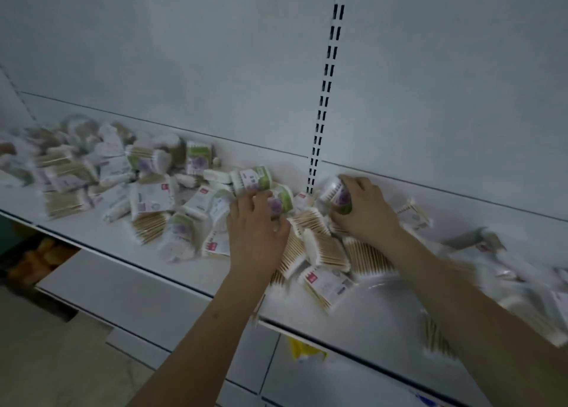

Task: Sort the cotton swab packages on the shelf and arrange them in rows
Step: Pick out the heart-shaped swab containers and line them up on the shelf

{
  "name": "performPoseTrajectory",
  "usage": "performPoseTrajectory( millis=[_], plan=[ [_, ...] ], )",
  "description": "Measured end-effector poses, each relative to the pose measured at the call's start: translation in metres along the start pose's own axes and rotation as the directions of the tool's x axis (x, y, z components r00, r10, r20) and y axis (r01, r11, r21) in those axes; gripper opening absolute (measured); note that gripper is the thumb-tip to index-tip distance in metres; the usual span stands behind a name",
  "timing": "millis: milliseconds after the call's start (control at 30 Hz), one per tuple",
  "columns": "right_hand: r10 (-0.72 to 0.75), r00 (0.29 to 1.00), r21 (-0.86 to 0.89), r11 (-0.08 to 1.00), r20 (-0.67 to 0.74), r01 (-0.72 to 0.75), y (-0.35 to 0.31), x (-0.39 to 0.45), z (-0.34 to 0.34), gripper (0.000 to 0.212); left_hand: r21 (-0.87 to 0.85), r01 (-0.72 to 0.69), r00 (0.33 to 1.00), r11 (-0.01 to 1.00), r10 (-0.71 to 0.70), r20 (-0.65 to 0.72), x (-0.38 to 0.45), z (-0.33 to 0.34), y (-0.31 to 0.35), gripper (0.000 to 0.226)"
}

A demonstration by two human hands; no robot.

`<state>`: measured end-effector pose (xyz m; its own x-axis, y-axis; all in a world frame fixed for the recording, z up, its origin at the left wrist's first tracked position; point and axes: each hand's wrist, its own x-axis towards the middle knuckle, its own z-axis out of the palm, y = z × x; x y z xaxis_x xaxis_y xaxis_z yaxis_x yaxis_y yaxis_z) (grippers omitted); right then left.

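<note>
Cotton swab packages lie in a loose heap (pixel 147 185) across the white shelf (pixel 362 311). Some are flat bags of wooden-stick swabs (pixel 325 249), others round tubs with green and purple labels. My left hand (pixel 255 225) grips one such green-labelled tub (pixel 281 200) in the middle of the pile. My right hand (pixel 362 209) grips a clear round tub with a purple label (pixel 335 193) near the back panel, by the slotted upright. Another green-labelled tub (pixel 252 179) lies just behind my left hand.
The slotted upright (pixel 325 89) runs down the white back panel to the shelf. More bags are blurred at the right edge (pixel 522 296). Below the shelf's front edge are lower shelves with orange items (pixel 37 259) and a yellow tag (pixel 304 349).
</note>
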<state>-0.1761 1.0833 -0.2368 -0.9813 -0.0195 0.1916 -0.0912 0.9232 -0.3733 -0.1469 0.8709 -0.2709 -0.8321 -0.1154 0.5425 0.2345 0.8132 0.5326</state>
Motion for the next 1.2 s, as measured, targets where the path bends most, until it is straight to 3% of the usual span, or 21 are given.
performPoseTrajectory(
  millis=[200, 400, 500, 567, 667, 767, 833, 900, 1033, 1133, 1200],
  plan=[
    [-0.017, 0.999, 0.021, 1.0, -0.037, 0.018, 0.0, 0.0, 0.003, 0.064, 0.301, 0.0, 0.984, 0.954, -0.054, 0.17, 0.02, 0.017, 0.009, 0.058],
    [-0.153, 0.982, -0.027, 0.988, -0.111, 0.15, -0.007, -0.006, 0.011, 0.054, 0.366, -0.05, 0.965, 0.929, -0.049, 0.257, 0.036, 0.03, 0.032, 0.055],
    [-0.1, 0.978, 0.065, 0.991, -0.186, 0.114, -0.007, -0.008, 0.008, 0.054, 0.226, -0.014, 0.961, 0.974, -0.049, 0.274, 0.039, 0.027, 0.033, 0.05],
    [-0.01, 0.974, 0.238, 0.969, -0.226, 0.065, -0.008, -0.009, -0.002, 0.054, 0.092, 0.007, 0.968, 0.996, -0.03, 0.248, 0.039, 0.022, 0.031, 0.055],
    [0.185, 0.942, 0.557, 0.831, -0.282, 0.003, -0.009, -0.009, -0.031, 0.051, -0.193, 0.118, 0.982, 0.974, -0.085, 0.171, 0.04, 0.009, 0.037, 0.084],
    [0.337, 0.866, 0.727, 0.685, -0.369, 0.043, 0.001, -0.022, -0.063, 0.048, -0.326, 0.231, 0.97, 0.917, -0.192, 0.146, 0.037, 0.002, 0.061, 0.103],
    [0.397, 0.803, 0.742, 0.666, -0.445, 0.082, 0.013, -0.045, -0.086, 0.046, -0.392, 0.197, 0.98, 0.899, -0.168, 0.105, 0.031, 0.002, 0.083, 0.097],
    [0.44, 0.749, 0.74, 0.665, -0.496, 0.1, 0.026, -0.076, -0.107, 0.046, -0.495, 0.085, 0.996, 0.865, -0.056, 0.072, 0.016, 0.003, 0.11, 0.085],
    [0.538, 0.664, 0.736, 0.676, -0.519, 0.027, 0.059, -0.143, -0.146, 0.045, -0.768, 0.069, 0.965, 0.637, 0.152, 0.213, -0.024, 0.017, 0.175, 0.081],
    [0.656, 0.579, 0.831, 0.551, -0.484, 0.071, 0.088, -0.192, -0.173, 0.043, -0.889, 0.2, 0.889, 0.413, 0.304, 0.341, -0.062, 0.031, 0.228, 0.084],
    [0.71, 0.516, 0.861, 0.494, -0.48, 0.122, 0.111, -0.226, -0.192, 0.043, -0.896, 0.263, 0.83, 0.358, 0.389, 0.399, -0.092, 0.038, 0.266, 0.087]
  ],
)
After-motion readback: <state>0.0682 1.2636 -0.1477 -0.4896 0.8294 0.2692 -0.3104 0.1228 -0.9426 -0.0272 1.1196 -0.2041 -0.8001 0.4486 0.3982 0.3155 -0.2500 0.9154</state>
